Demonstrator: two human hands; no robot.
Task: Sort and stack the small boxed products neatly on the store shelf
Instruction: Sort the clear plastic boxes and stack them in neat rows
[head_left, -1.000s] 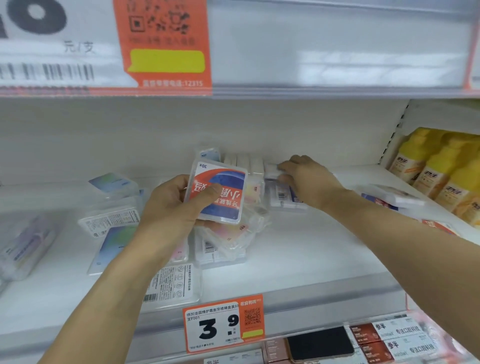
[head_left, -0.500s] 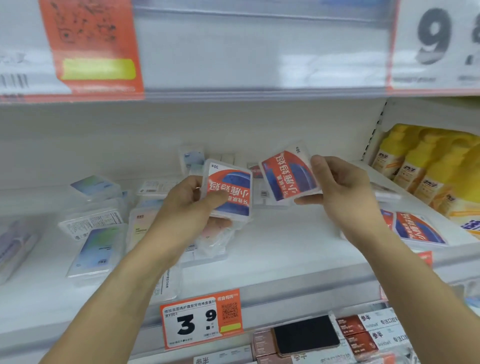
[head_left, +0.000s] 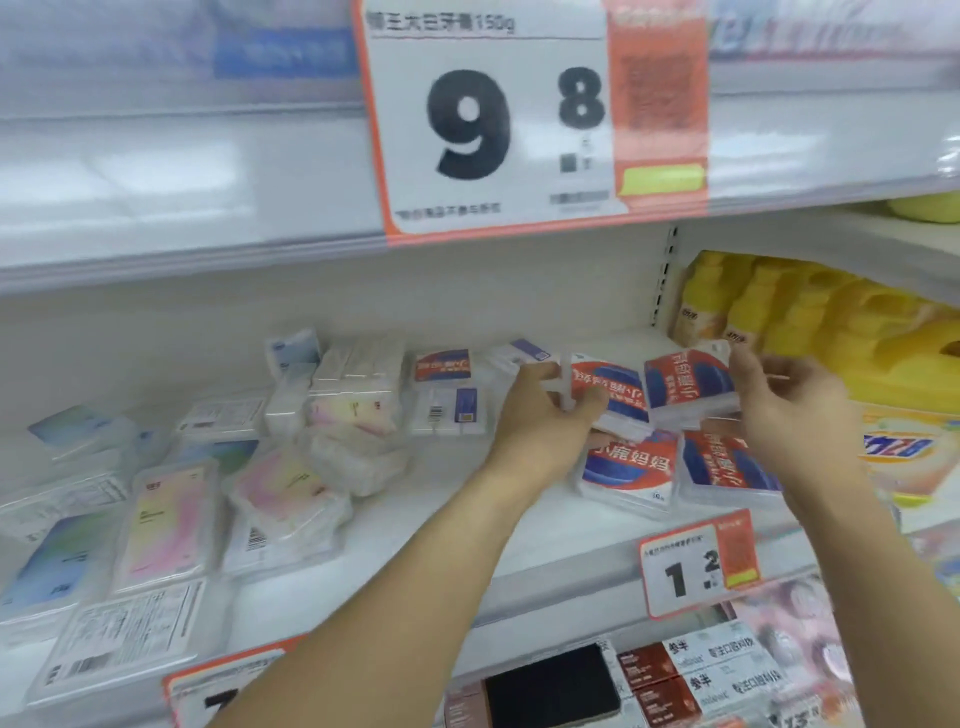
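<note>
far left of the white shelf (head_left: 426, 525): loose clear-cased boxes with pastel labels (head_left: 161, 525), some flat, some overlapping, a few label-down with barcodes up. behind them, a leaning pile of pale packs (head_left: 358, 384). mid-shelf, at the back: one red-and-blue box (head_left: 442, 365) sitting on a box turned barcode-out. left hand (head_left: 545, 415) grips a red-and-blue box (head_left: 615, 397), thumb across its front face, fingers behind. just beside it, touching at the edge, right hand (head_left: 789, 410) pinches a second red-and-blue box (head_left: 688, 382) by its right side. both are held above two matching boxes (head_left: 675, 470) lying flat near the shelf front. yellow bottles (head_left: 779, 312) far right.
</note>
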